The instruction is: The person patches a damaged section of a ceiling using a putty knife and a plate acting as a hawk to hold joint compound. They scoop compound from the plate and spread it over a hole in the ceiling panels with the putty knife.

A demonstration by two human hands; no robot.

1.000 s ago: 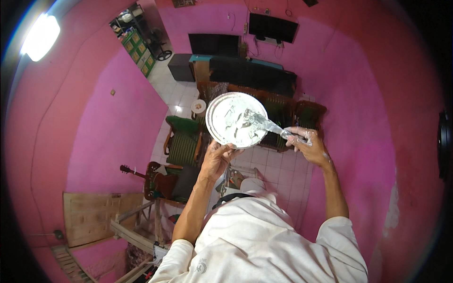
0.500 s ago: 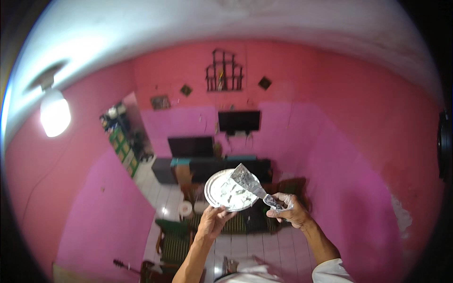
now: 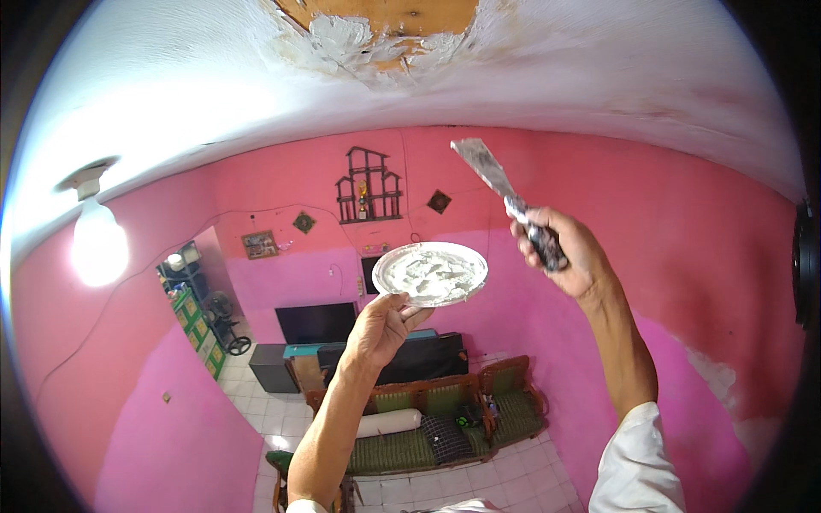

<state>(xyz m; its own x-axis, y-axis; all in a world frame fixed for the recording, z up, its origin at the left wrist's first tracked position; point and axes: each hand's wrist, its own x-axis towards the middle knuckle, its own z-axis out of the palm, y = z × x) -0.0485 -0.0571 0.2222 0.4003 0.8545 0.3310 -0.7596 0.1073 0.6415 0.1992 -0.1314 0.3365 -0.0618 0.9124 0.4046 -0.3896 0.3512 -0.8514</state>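
Note:
My left hand (image 3: pixel 383 329) grips the near rim of a round plate (image 3: pixel 430 274) spread with white paste. My right hand (image 3: pixel 556 244) is wrapped round the handle of a putty knife (image 3: pixel 481 162), smeared with white, its blade raised above and right of the plate and apart from it. Overhead, at the top of the view, a wooden patch (image 3: pixel 402 15) in the white ceiling has rough white paste (image 3: pixel 339 38) around its edges.
A lit bulb (image 3: pixel 97 243) hangs at upper left. Pink walls (image 3: pixel 658 205) surround me. Far below are a screen (image 3: pixel 315 322), a dark cabinet (image 3: pixel 269 368), a green-striped wooden sofa (image 3: pixel 393 449) with cushions, an armchair (image 3: pixel 515 415) and, through a doorway, green drawers (image 3: pixel 197 329).
The view has tilted up to the ceiling. My right hand has risen, lifting the putty knife off the plate, while my left hand still holds the plate.

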